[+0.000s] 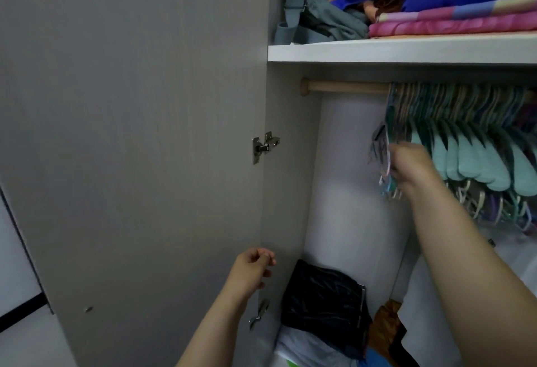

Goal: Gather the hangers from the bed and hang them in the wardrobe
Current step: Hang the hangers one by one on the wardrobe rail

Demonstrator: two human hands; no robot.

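**Hand at the rail as hangers crowd an open wardrobe**

A person's right hand point(412, 167) reaches up into the wardrobe point(290, 163) at right of centre in the frame, the bare forearm running diagonally from the lower right corner to the wrist. The hand is seen from the back, pressed against the left end of a dense row of hangers point(465, 122) suspended from the wooden rail point(345, 87). Its fingers curl away from the camera around the blurred, multicoloured edge of the endmost hangers; how tightly they close on them cannot be told. The row fills the rail from mid-frame to the right edge, with pale green padded shoulders fanned out below the hooks. The rail's left stretch is bare.

The left hand point(254, 269) hangs lower, at bottom centre, forearm rising from the lower edge. Its fingers are loosely curled with nothing in them, near the inner edge of the open grey door point(130, 134), between the upper hinge point(264, 147) and the lower hinge point(258, 315).

On the white shelf point(377, 51) above the rail, at upper right, lie folded pink and blue fabrics point(465, 14) and a grey strapped bag point(313, 17). A black bundle point(325, 305) sits at the bottom of the wardrobe, lower centre, on white and orange items.
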